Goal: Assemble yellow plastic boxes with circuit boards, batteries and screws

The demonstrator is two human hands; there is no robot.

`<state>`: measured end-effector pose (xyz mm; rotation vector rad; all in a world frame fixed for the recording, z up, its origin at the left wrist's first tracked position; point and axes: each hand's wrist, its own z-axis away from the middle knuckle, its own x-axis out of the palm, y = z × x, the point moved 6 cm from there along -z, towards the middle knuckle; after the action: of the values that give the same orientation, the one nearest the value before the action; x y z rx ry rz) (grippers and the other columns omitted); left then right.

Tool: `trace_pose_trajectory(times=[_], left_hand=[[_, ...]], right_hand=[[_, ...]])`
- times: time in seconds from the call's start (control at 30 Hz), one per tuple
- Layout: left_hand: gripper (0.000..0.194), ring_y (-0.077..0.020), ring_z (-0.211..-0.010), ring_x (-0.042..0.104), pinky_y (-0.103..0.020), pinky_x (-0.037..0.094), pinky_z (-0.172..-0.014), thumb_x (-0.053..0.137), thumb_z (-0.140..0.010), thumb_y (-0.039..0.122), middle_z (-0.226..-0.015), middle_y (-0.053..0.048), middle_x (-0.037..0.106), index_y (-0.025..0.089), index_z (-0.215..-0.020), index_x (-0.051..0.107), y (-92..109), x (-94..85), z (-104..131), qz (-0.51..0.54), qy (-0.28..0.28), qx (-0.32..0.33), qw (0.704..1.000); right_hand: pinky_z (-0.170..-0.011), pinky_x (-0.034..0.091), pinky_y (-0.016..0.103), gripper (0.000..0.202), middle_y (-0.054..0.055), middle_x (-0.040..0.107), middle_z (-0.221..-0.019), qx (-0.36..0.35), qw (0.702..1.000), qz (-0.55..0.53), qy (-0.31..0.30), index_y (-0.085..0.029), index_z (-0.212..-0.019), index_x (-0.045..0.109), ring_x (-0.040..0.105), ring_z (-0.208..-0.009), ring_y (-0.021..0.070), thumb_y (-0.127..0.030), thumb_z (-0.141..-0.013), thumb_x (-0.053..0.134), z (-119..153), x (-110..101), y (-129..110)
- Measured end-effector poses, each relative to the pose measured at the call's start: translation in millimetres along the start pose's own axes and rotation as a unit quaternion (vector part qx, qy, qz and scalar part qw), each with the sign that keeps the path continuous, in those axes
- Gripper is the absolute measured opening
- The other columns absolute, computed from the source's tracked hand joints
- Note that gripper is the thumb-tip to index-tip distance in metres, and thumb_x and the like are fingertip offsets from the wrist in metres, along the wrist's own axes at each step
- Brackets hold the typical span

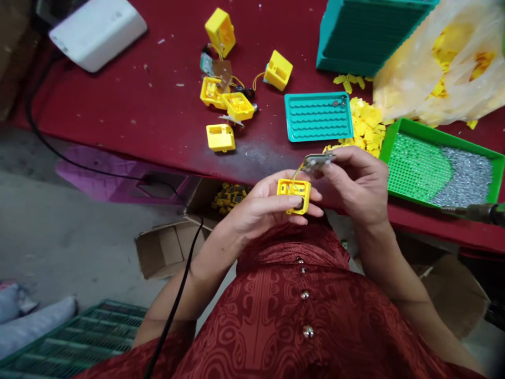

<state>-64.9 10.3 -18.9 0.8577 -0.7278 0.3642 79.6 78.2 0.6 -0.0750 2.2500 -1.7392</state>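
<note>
My left hand (268,202) grips a small open yellow plastic case (293,188), its thumb pressed on a dark round part inside. Thin yellow wires lead from the case up to a circuit board (314,162). That board is pinched between the thumb and fingers of my right hand (361,181), just above and to the right of the case. On the table beyond, several similar yellow cases (240,105) lie with wires and boards attached. Nearest my right hand is a teal ridged tray (319,123) with a few small round metal pieces in its corner.
A green basket (406,126) of small metal screws stands at the right, a screwdriver-like tool (473,212) at its front edge. Loose yellow pieces (365,123), stacked teal trays (355,37) and a plastic bag (442,63) are behind. A white device (98,31) lies left; a black cable (189,258) crosses my left arm.
</note>
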Motion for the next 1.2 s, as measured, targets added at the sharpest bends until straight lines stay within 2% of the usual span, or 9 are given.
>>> trace_pose_trajectory(times=[0.1,0.2,0.37,0.47,0.57,0.7,0.8,1.03,1.2], left_hand=[[0.038,-0.0216,-0.088,0.081,-0.027,0.065,-0.071,0.085,-0.084,0.041,-0.102,-0.006,0.08,0.02,-0.111,0.066,-0.7,-15.0,-1.3,-0.058,0.075,0.048,0.994],[0.035,-0.0197,-0.09,0.078,-0.031,0.065,-0.077,0.085,-0.084,0.037,-0.106,-0.005,0.079,0.022,-0.11,0.067,1.8,-24.3,0.8,-0.061,0.118,0.086,0.987],[0.039,-0.0201,-0.094,0.075,-0.032,0.064,-0.085,0.082,-0.073,0.016,-0.104,-0.003,0.08,0.02,-0.11,0.072,7.1,-27.0,9.1,0.021,0.07,0.05,0.996],[0.036,-0.0215,-0.095,0.074,-0.033,0.062,-0.086,0.081,-0.073,0.019,-0.106,-0.004,0.081,0.019,-0.109,0.075,8.9,-23.6,12.0,0.043,0.038,0.035,0.998],[0.03,-0.0188,-0.087,0.074,-0.033,0.061,-0.085,0.083,-0.079,0.024,-0.101,-0.004,0.08,0.02,-0.107,0.073,7.9,-21.6,10.5,0.009,0.07,0.046,0.996],[0.03,-0.0166,-0.084,0.073,-0.032,0.058,-0.084,0.078,-0.08,0.016,-0.1,-0.005,0.079,0.018,-0.109,0.067,7.5,-14.6,7.0,-0.05,0.081,0.072,0.993],[0.032,-0.0168,-0.087,0.073,-0.031,0.058,-0.084,0.075,-0.078,0.013,-0.101,-0.005,0.08,0.017,-0.109,0.068,7.9,-11.6,6.9,-0.039,0.074,0.063,0.995],[0.033,-0.0144,-0.078,0.07,-0.025,0.055,-0.07,0.083,-0.078,0.029,-0.093,-0.004,0.077,0.014,-0.103,0.069,8.2,-2.0,7.6,0.008,0.065,0.022,0.998],[0.022,-0.0124,-0.082,0.069,-0.026,0.054,-0.079,0.077,-0.084,0.02,-0.097,-0.003,0.077,0.015,-0.104,0.067,12.1,1.9,7.7,-0.075,0.062,0.039,0.994]], right_hand=[[-0.078,0.06,0.032,0.015,0.004,0.076,-0.093,-0.07,0.993,0.093,0.006,-0.022,-0.096,0.075,0.071,-0.084,0.0146,-0.034,-0.099,0.067,8.2,3.3,-29.6],[-0.078,0.06,0.031,0.011,0.003,0.077,-0.093,-0.141,0.983,0.112,-0.043,-0.025,-0.1,0.077,0.072,-0.085,0.0142,-0.021,-0.098,0.066,17.2,12.9,-47.0],[-0.077,0.061,0.029,0.016,0.005,0.079,-0.098,-0.211,0.96,0.138,-0.124,-0.02,-0.103,0.076,0.073,-0.085,0.014,-0.012,-0.094,0.065,27.1,22.8,-49.9],[-0.077,0.059,0.031,0.017,0.006,0.078,-0.098,-0.25,0.937,0.196,-0.145,-0.021,-0.105,0.075,0.071,-0.085,0.015,-0.012,-0.095,0.065,30.5,24.0,-53.8],[-0.074,0.057,0.031,0.014,0.005,0.077,-0.093,-0.28,0.916,0.244,-0.155,-0.021,-0.102,0.074,0.068,-0.083,0.015,-0.012,-0.095,0.064,32.8,25.0,-62.0],[-0.072,0.056,0.03,0.01,0.004,0.077,-0.09,-0.29,0.901,0.275,-0.17,-0.02,-0.098,0.071,0.067,-0.081,0.0151,-0.012,-0.095,0.066,34.5,25.2,-71.8],[-0.071,0.056,0.031,0.008,0.005,0.076,-0.089,-0.288,0.901,0.273,-0.178,-0.017,-0.096,0.07,0.066,-0.08,0.0155,-0.01,-0.094,0.068,34.8,22.9,-77.1],[-0.072,0.055,0.031,0.008,0.005,0.076,-0.091,-0.282,0.885,0.307,-0.209,-0.013,-0.093,0.071,0.067,-0.081,0.0155,-0.008,-0.096,0.065,35.7,22.5,-84.7],[-0.072,0.054,0.033,0.011,0.006,0.076,-0.09,-0.276,0.881,0.321,-0.213,-0.013,-0.093,0.072,0.068,-0.08,0.0169,-0.01,-0.098,0.063,35.7,21.0,-87.8]])
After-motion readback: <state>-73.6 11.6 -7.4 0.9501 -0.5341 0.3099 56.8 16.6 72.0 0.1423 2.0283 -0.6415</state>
